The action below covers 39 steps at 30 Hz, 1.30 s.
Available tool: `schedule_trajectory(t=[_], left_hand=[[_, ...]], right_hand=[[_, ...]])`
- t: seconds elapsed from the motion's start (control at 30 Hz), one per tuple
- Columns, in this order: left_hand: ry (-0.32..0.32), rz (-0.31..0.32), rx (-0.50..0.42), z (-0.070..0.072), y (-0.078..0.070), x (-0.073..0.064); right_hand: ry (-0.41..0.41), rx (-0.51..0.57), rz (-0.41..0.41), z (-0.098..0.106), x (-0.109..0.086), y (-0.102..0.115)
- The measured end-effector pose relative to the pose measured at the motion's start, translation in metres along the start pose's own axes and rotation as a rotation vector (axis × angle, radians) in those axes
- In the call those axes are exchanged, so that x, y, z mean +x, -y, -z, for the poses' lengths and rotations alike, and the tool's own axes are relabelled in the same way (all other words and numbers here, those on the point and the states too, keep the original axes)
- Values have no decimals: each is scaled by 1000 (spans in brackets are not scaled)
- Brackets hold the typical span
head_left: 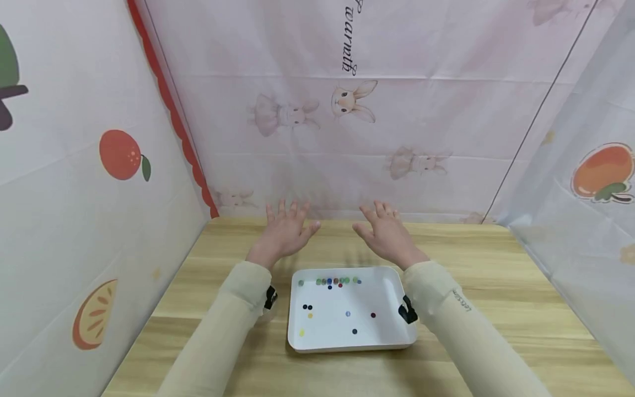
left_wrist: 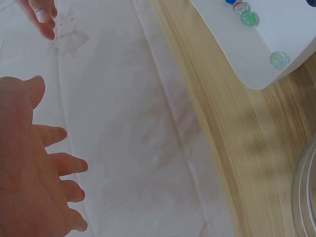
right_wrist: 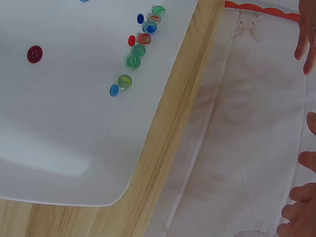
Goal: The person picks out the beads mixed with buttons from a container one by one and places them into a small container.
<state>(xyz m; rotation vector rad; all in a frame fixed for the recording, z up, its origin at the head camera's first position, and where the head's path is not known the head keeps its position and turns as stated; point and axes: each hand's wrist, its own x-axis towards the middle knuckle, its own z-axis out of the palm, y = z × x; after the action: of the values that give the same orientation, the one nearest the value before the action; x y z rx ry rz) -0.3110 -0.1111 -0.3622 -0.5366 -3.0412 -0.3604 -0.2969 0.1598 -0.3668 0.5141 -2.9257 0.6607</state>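
My left hand point(head_left: 284, 232) is held over the table beyond the tray's far left corner, its fingers spread and holding nothing. Likewise, my right hand point(head_left: 389, 234) hovers past the far right side, fingers extended and apart from everything. Between the forearms lies a shallow white tray point(head_left: 387, 298). A row of glass marbles point(right_wrist: 134, 61) runs near its far edge, with a lone clear marble point(left_wrist: 278, 60) in the far left corner. Scattered over the tray bottom are several small buttons, among them a dark red button point(right_wrist: 34, 54) and a light blue button point(right_wrist: 114, 90).
A clear glass bowl point(left_wrist: 297, 197) shows partly in the left wrist view, on the wooden table point(head_left: 496, 286). Printed cloth point(head_left: 297, 143) hangs behind the table, with fruit-patterned walls on both sides.
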Motion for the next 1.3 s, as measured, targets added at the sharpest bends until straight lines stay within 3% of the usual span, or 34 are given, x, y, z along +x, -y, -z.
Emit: schedule_trajectory(t=[0.37, 0.63, 0.8, 0.97, 1.13, 1.3], left_hand=[[-17, 2, -27, 1, 2, -3], [-21, -10, -153, -2, 16, -15], [-22, -45, -229, -4, 34, -35], [-49, -64, -277, -10, 55, -60], [-46, -41, -337, -19, 70, -85], [-28, 26, -394, -37, 83, -107]], right_hand=[[-38, 70, 2, 1, -3, 0], [-179, 176, 28, -4, -9, -9], [-216, 285, 27, -11, -13, -11], [-138, 361, -31, -18, -21, -14], [-78, 435, -80, -25, -29, -16], [-10, 561, -148, -38, -31, -19]])
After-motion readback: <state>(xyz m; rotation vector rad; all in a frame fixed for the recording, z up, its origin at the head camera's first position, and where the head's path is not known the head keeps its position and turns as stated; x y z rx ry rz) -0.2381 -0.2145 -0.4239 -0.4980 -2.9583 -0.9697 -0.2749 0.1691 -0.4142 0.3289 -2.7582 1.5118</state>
